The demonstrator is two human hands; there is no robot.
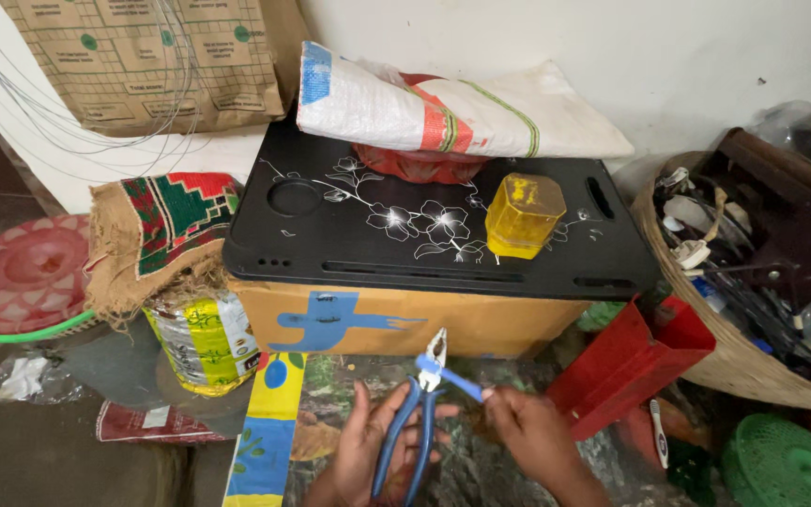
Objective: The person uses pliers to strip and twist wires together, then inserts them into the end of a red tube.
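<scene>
Holding the blue-handled pliers (417, 418) around both handles, the left hand (365, 449) is closed on the tool near the bottom middle of the view. The pliers stand almost upright in the picture, with the long axis running from the near handles up to the metal nose at the far end, which is slightly open. The right hand (535, 439) is just to the right, with fingertips pinched on one end of a short blue strip (451, 378); it looks like wire or a tie, I cannot tell which. The strip slants up and left from these fingers to the nose of the pliers and meets it there. Farther away stands a cardboard box (405, 324) with a black tray (349, 239) on top, carrying a yellow jar (522, 216). A red container (626, 366) is at the right.
</scene>
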